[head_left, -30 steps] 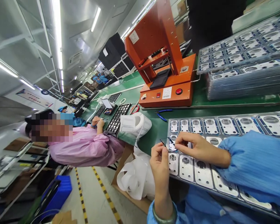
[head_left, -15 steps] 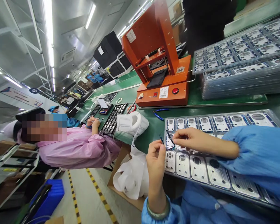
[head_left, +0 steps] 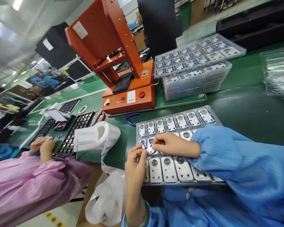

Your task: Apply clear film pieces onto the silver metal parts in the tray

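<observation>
My left hand [head_left: 135, 162] has thumb and fingertips pinched together over the left end of a clear tray [head_left: 140, 175], with a small pale spot at the fingertips. Just right of it, my right hand [head_left: 167, 143] pinches a thin dark frame [head_left: 149, 144]; its lower part is hard to make out among the tray pieces. My left fingertips seem to hold the frame's other side. Rows of silver rectangular plates [head_left: 168, 169] with a round window and small dark holes fill the tray pockets. Some plates at the back [head_left: 180, 121] carry blue edging.
An orange press [head_left: 129, 97] stands behind the tray, with blue pliers [head_left: 132, 119] before it. Stacked plate trays [head_left: 194, 82] rise at its right. A roll of white liner [head_left: 101, 135] trails off the bench at left. A co-worker in a pink sleeve [head_left: 47, 186] works beside a black grid tray [head_left: 72, 134].
My view has swung right, so bench things sit further left. The thin frame, upright between both hands before, is now lower and nearer the tray. Both hands stay pinched close together.
</observation>
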A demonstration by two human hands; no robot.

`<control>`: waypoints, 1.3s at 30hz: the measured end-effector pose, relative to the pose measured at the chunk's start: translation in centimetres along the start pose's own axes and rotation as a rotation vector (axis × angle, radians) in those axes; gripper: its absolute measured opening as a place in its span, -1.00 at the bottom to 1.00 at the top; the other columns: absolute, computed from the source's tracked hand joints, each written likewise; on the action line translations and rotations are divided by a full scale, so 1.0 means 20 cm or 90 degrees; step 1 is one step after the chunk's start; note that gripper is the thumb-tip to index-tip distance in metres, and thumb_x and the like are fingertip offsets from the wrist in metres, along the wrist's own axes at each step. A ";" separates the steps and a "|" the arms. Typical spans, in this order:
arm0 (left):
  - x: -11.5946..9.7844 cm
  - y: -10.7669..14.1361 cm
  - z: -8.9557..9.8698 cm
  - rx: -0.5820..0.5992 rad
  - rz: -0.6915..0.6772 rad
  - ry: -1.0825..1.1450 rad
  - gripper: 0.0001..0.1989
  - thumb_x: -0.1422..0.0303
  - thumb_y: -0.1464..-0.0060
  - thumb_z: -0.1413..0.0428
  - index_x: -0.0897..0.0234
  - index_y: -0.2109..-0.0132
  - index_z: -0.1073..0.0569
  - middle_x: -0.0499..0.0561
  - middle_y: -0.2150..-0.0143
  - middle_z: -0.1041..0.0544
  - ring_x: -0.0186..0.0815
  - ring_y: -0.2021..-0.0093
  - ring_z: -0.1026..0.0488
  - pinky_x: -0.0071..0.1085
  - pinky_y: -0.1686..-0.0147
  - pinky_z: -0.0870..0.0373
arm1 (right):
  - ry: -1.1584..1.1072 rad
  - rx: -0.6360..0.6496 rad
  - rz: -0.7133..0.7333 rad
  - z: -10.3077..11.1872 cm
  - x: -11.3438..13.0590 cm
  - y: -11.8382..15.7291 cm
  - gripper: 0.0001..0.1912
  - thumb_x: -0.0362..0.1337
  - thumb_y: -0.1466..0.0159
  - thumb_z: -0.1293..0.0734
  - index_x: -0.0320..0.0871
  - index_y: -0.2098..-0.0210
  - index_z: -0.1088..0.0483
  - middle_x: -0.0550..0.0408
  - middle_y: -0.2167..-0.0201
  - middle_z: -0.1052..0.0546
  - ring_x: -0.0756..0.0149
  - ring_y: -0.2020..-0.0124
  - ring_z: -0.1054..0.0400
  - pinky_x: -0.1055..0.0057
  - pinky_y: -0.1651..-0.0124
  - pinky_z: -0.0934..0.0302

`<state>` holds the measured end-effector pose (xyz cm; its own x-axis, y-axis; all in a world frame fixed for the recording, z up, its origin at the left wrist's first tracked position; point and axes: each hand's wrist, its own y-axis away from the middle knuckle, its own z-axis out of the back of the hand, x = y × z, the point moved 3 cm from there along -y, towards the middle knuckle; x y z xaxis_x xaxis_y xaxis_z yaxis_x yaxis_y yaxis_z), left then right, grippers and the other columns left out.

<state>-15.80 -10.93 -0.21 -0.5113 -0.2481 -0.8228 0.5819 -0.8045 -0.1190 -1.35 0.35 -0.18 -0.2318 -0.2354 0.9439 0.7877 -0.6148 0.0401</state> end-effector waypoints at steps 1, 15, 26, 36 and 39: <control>0.00 0.00 0.00 -0.002 -0.003 -0.009 -0.78 0.18 0.03 -0.16 0.24 0.44 -0.52 0.10 0.14 -0.52 -0.16 0.10 -0.45 -0.26 0.07 -0.32 | -0.007 -0.010 -0.005 0.00 0.00 0.00 -0.87 -0.27 -0.16 -0.29 -0.18 0.44 -0.43 0.17 0.55 -0.47 0.43 0.50 -0.32 0.51 0.43 -0.13; 0.00 -0.01 -0.04 -0.015 -0.060 -0.138 -0.81 0.21 0.01 -0.14 0.22 0.42 -0.50 0.08 0.14 -0.46 -0.21 0.12 -0.43 -0.28 0.07 -0.34 | 0.047 -0.044 -0.019 -0.02 -0.01 -0.01 -0.87 -0.33 -0.09 -0.26 -0.18 0.54 -0.41 0.17 0.53 -0.47 0.41 0.46 -0.29 0.50 0.40 -0.08; 0.01 0.00 -0.05 -0.022 -0.100 -0.145 -0.85 0.25 -0.01 -0.14 0.23 0.40 -0.49 0.07 0.16 -0.45 -0.24 0.12 -0.43 -0.31 0.09 -0.37 | 0.086 -0.052 -0.029 -0.04 0.00 0.00 -0.88 -0.33 -0.09 -0.26 -0.18 0.53 -0.41 0.19 0.54 -0.46 0.44 0.49 -0.26 0.50 0.42 -0.03; 0.00 0.00 -0.05 -0.029 -0.121 -0.162 -0.85 0.26 -0.02 -0.13 0.23 0.41 -0.49 0.07 0.17 -0.46 -0.25 0.13 -0.44 -0.34 0.12 -0.39 | 0.096 -0.050 -0.034 -0.03 0.00 0.00 -0.87 -0.35 -0.11 -0.26 -0.18 0.53 -0.42 0.19 0.53 -0.47 0.44 0.48 -0.26 0.50 0.41 -0.02; -0.01 0.00 -0.05 -0.029 -0.116 -0.168 -0.84 0.26 -0.03 -0.12 0.23 0.41 -0.48 0.07 0.18 -0.46 -0.25 0.13 -0.45 -0.34 0.13 -0.40 | 0.097 -0.051 -0.033 -0.04 0.00 0.00 -0.87 -0.34 -0.10 -0.26 -0.17 0.53 -0.42 0.19 0.54 -0.47 0.44 0.48 -0.26 0.49 0.42 -0.02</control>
<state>-15.12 -10.31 -0.65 -0.7524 -0.2385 -0.6140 0.4905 -0.8250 -0.2806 -1.74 -0.21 -0.38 -0.3589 -0.3092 0.8807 0.7257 -0.6859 0.0550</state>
